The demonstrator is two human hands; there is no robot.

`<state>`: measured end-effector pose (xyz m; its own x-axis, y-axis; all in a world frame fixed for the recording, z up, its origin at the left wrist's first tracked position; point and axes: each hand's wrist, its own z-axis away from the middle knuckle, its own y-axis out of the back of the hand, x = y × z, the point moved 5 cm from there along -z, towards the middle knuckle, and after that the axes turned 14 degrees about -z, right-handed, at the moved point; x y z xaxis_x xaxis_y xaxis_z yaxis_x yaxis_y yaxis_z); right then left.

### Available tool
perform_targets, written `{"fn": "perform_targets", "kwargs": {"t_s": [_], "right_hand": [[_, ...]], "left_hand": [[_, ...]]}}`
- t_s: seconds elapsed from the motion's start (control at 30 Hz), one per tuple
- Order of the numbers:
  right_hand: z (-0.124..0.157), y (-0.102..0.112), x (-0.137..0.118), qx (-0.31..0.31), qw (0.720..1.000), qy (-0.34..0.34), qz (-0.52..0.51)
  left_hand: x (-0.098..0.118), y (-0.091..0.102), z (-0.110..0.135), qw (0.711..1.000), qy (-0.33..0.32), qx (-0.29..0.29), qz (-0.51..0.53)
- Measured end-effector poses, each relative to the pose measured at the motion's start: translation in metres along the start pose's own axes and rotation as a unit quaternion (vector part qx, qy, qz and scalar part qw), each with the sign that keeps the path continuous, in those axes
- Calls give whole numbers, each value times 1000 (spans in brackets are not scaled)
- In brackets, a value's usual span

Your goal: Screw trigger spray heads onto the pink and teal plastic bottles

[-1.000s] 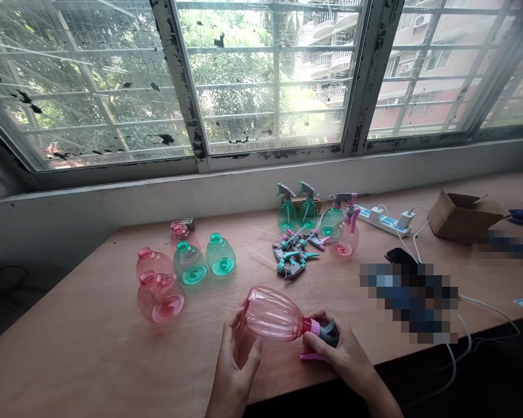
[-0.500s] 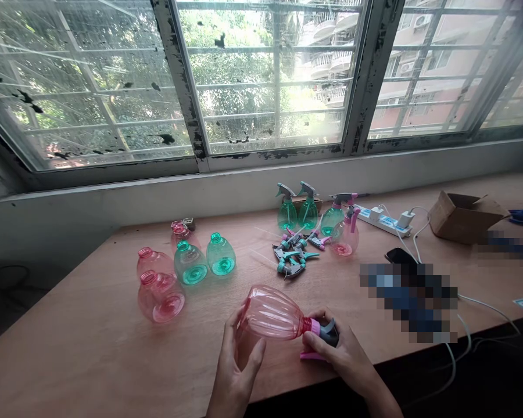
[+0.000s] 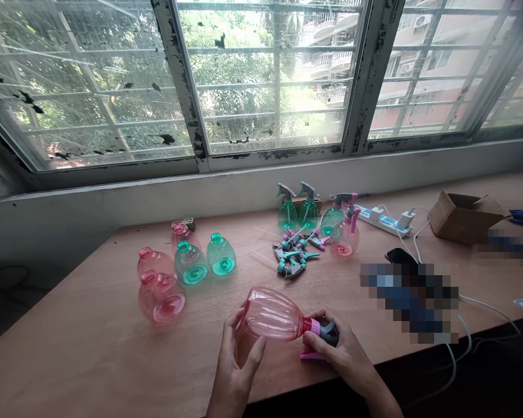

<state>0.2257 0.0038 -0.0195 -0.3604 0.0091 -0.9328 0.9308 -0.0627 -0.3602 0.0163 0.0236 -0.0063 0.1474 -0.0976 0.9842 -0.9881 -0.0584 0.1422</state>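
The held bottle (image 3: 272,313) is glossy, ribbed, see-through plastic; the table (image 3: 91,360) looks like smooth wood, the box (image 3: 451,219) matt cardboard, the window frame (image 3: 178,75) rough with flaking paint.

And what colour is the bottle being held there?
The held bottle is a see-through pinkish red; it shows best in the head view.

Bare left hand (image 3: 237,367), bare right hand (image 3: 343,348), slender fingers (image 3: 229,331) (right forearm (image 3: 377,390) seemingly bare too)

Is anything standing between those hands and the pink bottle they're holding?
Nothing visible. The left hand cups the pink bottle at its base; the right hand grips the spray head at its neck. The loose heads lie beyond it.
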Motion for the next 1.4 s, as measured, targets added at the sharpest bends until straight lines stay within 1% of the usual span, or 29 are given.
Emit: {"fn": "perform_targets", "kwargs": {"t_s": [0.37, 0.5, 0.57, 0.73, 0.9, 1.0, 1.17, 1.4], "right_hand": [[0, -2, 0, -6, 1000, 3, -1], [0, -2, 1, -1, 1000, -7, -11], [0, -2, 1, 0, 1000, -7, -15], [0, -2, -1, -6, 1000, -2, -8], [0, -2, -1, -14, 1000, -3, -6], [0, -1, 1, -15, 1000, -5, -8], [0, 1, 2, -17, 1000, -4, -10], [0, 0, 1, -21, 1000, 0, -12]], "left_hand": [[-2, 0, -1, 1000, -2, -4, 14], [-4, 0, -2, 999, -14, -33, -7], [-3, 0, -2, 999, -21, -39, -15], [1, -2, 1, 999, -17, -30, -8], [-2, -1, 0, 1000, -6, -19, -1], [-4, 0, -2, 1000, -15, -8, 13], [-4, 0, -3, 999, -28, -5, 42], [-2, 1, -2, 998, -41, -2, 43]]}}
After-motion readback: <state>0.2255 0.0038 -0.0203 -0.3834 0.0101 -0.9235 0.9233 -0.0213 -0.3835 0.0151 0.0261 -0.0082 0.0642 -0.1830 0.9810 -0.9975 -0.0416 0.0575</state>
